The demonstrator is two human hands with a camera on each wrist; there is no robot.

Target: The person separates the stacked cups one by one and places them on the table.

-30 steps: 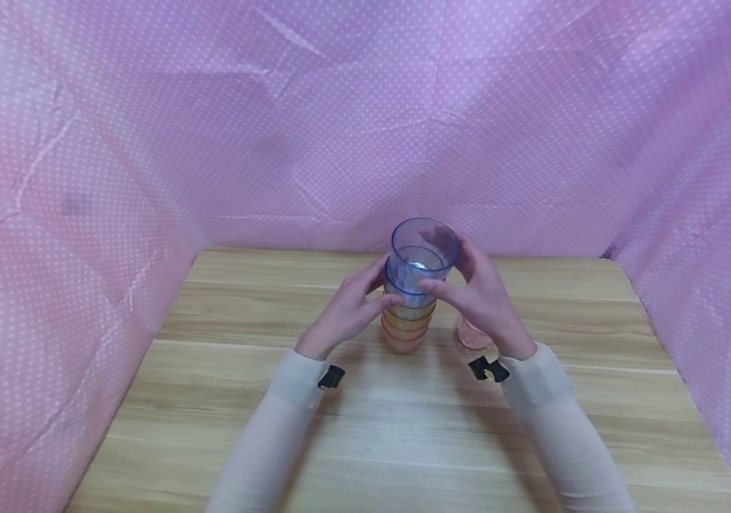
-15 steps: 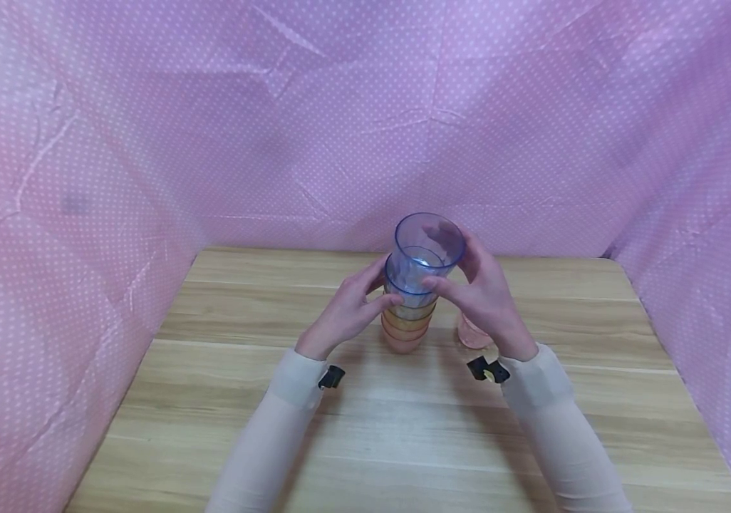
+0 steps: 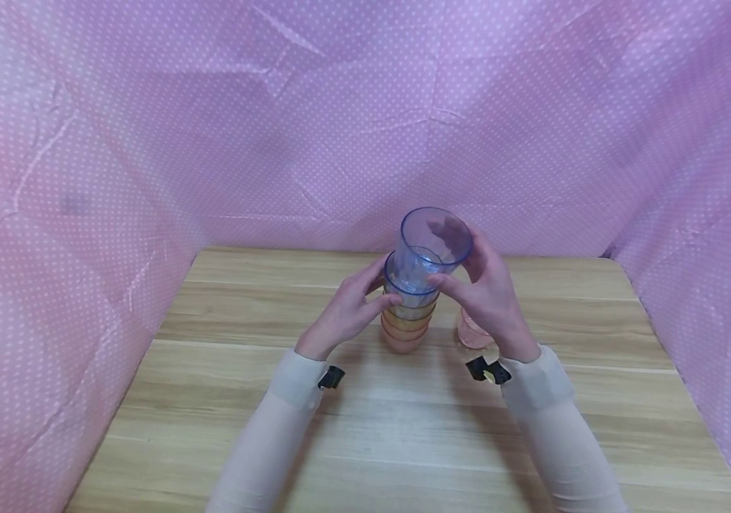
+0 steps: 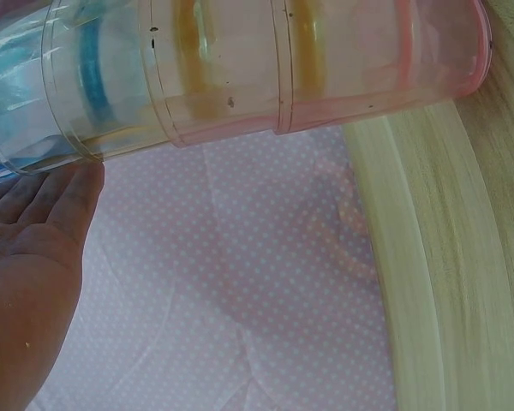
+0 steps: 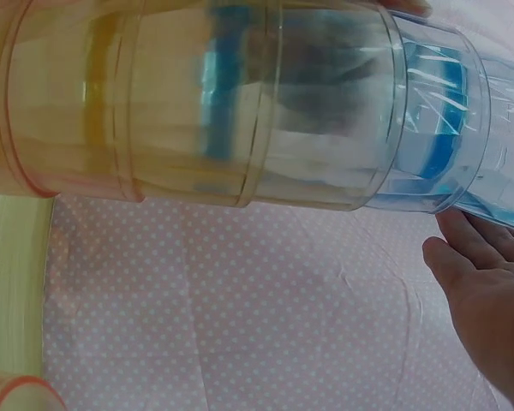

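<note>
A tall stack of clear plastic cups [image 3: 406, 324] stands upright on the wooden table, pink at the bottom, then orange, yellow and blue towards the top. My left hand [image 3: 349, 310] holds it near the upper blue rim, thumb in front and fingers behind. My right hand [image 3: 490, 296] grips the topmost blue cup [image 3: 412, 246], which leans right with its base still inside the cup below. In the left wrist view, fingertips [image 4: 81, 184] touch the side of a cup near the stack's blue end. The right wrist view shows the top cup [image 5: 507, 163] at a slant to the rest.
A pink cup [image 3: 472, 333] stands on the table right of the stack, partly hidden behind my right hand and wrist. Pink dotted cloth [image 3: 314, 142] hangs behind the wooden table [image 3: 391, 442] and along both its sides.
My right hand has moved slightly up and to the right with the topmost blue cup, which tilts more. The left hand and the rest of the stack have stayed put.
</note>
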